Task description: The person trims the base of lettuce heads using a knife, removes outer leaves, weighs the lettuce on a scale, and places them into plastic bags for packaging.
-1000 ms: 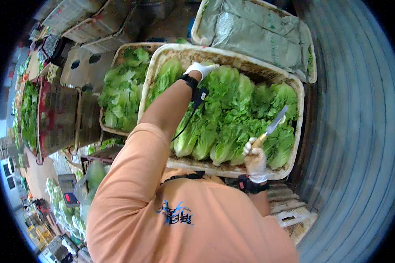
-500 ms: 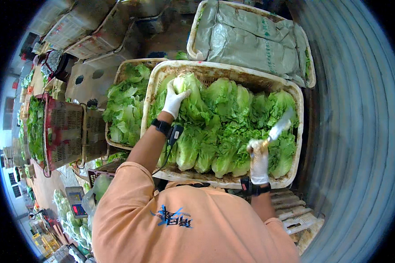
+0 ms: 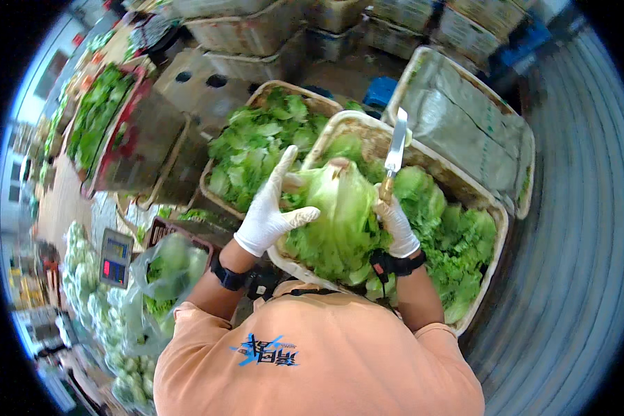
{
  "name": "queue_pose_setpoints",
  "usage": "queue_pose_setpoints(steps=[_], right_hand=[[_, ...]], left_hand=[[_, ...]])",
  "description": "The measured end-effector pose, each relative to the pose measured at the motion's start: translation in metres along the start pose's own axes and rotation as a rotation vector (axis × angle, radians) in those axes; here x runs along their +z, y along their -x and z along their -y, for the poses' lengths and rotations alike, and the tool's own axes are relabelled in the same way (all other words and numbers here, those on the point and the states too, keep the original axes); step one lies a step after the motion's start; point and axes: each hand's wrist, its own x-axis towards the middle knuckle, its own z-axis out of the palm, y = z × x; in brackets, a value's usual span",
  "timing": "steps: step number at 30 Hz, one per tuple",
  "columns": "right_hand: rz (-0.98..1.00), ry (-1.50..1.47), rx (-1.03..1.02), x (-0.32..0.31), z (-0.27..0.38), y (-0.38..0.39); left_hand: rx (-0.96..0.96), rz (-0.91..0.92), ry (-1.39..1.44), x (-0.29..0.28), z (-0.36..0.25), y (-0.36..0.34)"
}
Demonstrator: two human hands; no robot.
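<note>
A green leafy lettuce head (image 3: pixel 336 201) is between my two hands, its pale cut base toward the far side. My right hand (image 3: pixel 396 225), in a white glove, grips the wooden handle of a knife (image 3: pixel 396 145) whose blade points up and away. That hand is against the right side of the lettuce. At the left side my gloved left hand (image 3: pixel 274 211) is open, thumb and fingers spread near its leaves. Below lies a big white crate (image 3: pixel 457 175) with more lettuce heads in rows.
Loose leaves fill a second crate (image 3: pixel 204 182) at left. A crate under a grey-green plastic cover (image 3: pixel 457 132) stands beyond on the right, next to the corrugated wall (image 3: pixel 568 208). A scale (image 3: pixel 115 258) and a plastic bag of vegetables (image 3: pixel 156 305) are at lower left.
My left hand has let go of a lettuce in the crate and opened. A lettuce head is now between my hands. The knife has come inward, and the view has turned left.
</note>
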Motion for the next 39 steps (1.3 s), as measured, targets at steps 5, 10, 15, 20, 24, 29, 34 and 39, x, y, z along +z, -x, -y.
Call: queue_pose_setpoints(steps=[5, 10, 15, 20, 24, 29, 34, 39], right_hand=[[0.207, -0.022, 0.117, 0.086, -0.035, -0.023], [0.184, 0.134, 0.105, 0.129, -0.042, -0.035], [0.303, 0.945, -0.534, 0.138, -0.003, -0.065], [0.579, 1.199, -0.639, 0.16, 0.029, -0.092], [0.674, 1.39, -0.824, 0.174, 0.025, -0.117], [0.66, 1.384, -0.847, 0.183, 0.025, -0.135], [0.457, 1.606, -0.831, 0.156, 0.011, -0.161], [0.098, 1.602, -0.278, 0.103, 0.023, -0.16]], left_hand=[[-0.028, -0.101, 0.357, -0.035, 0.082, 0.037], [0.074, -0.045, 0.629, -0.051, 0.108, 0.062], [-0.044, -0.103, 0.692, -0.075, 0.118, 0.07], [-0.071, -0.173, 0.662, -0.091, 0.153, 0.073], [0.076, -0.119, 0.562, -0.103, 0.126, 0.057], [-0.025, -0.249, 0.508, -0.119, 0.091, 0.06], [-0.026, -0.314, 0.583, -0.119, 0.094, 0.068], [-0.029, -0.465, 0.602, -0.124, 0.108, 0.071]])
